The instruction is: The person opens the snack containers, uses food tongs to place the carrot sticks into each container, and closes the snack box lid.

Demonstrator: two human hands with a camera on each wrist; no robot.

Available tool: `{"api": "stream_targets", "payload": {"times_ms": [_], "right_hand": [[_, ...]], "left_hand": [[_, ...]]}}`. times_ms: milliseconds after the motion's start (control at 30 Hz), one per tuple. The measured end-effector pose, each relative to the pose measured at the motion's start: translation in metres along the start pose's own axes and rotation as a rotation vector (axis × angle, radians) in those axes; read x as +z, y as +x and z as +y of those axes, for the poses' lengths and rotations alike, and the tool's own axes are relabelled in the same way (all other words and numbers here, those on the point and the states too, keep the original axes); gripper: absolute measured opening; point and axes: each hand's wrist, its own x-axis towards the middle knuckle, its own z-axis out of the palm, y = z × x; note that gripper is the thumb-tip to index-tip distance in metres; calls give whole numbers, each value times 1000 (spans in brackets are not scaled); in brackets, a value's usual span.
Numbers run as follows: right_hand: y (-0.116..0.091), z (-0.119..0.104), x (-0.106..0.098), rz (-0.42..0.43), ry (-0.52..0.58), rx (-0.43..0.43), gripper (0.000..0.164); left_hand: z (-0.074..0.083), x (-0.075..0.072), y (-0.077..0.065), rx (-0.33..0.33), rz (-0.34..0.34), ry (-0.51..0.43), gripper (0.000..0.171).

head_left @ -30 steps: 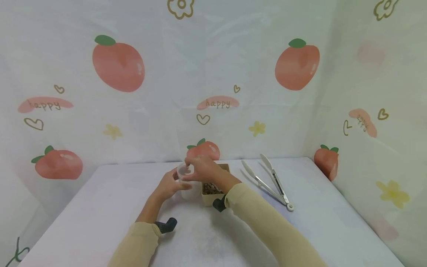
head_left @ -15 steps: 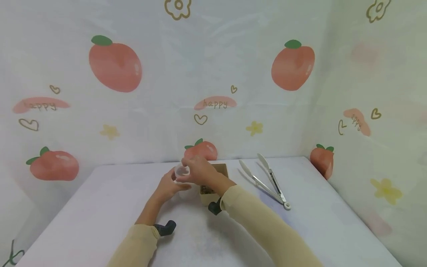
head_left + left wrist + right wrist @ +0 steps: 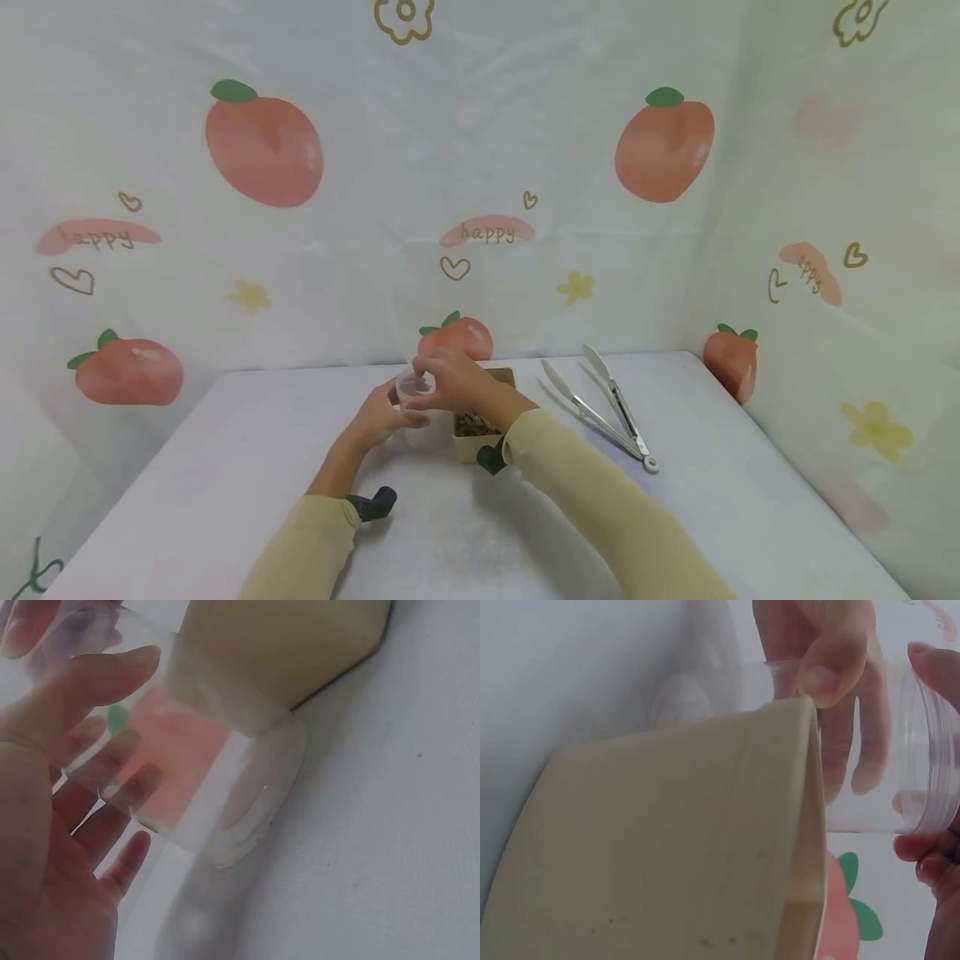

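Observation:
In the head view a clear plastic jar [image 3: 414, 385] stands at the back middle of the table. My left hand [image 3: 375, 417] holds its body, thumb on one side; its fingers show through the wall in the left wrist view. From above, my right hand [image 3: 459, 383] grips the jar's upper end. The right wrist view shows its fingers at both sides of a ribbed clear band [image 3: 931, 772]; whether that is a separate lid I cannot tell. Right beside the jar stands a beige rectangular tub [image 3: 467, 450] with brown bits [image 3: 474, 425] inside, partly hidden under my right forearm.
Metal tongs [image 3: 611, 425] lie spread at the right of the tub, pale tips toward the back. The white table [image 3: 450, 542] ends at a fruit-printed cloth wall [image 3: 360, 250] behind and at the right. Dark wrist pieces [image 3: 375, 504] sit on both wrists.
Both hands stay on the jar. The right hand's fingers shift slightly around its upper end. The whole head view sways a little left and back.

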Motion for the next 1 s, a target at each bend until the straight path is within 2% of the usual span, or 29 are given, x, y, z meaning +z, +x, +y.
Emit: {"api": "stream_targets", "payload": {"times_ms": [233, 400, 633, 800, 933, 1000], "right_hand": [[4, -3, 0, -28, -52, 74, 46], [7, -10, 2, -22, -102, 137, 47], [7, -22, 3, -2, -187, 194, 44], [7, -22, 3, 12, -183, 174, 42], [6, -16, 4, 13, -139, 130, 41], [5, -14, 4, 12, -126, 112, 41]], "left_hand": [[4, 3, -3, -39, -2, 55, 80], [6, 10, -5, -37, 35, 112, 84], [6, 16, -6, -47, 74, 138, 93], [8, 15, -6, -53, 59, 162, 95], [8, 14, -5, -86, 43, 134, 97], [8, 14, -5, -80, 39, 116, 95]]}}
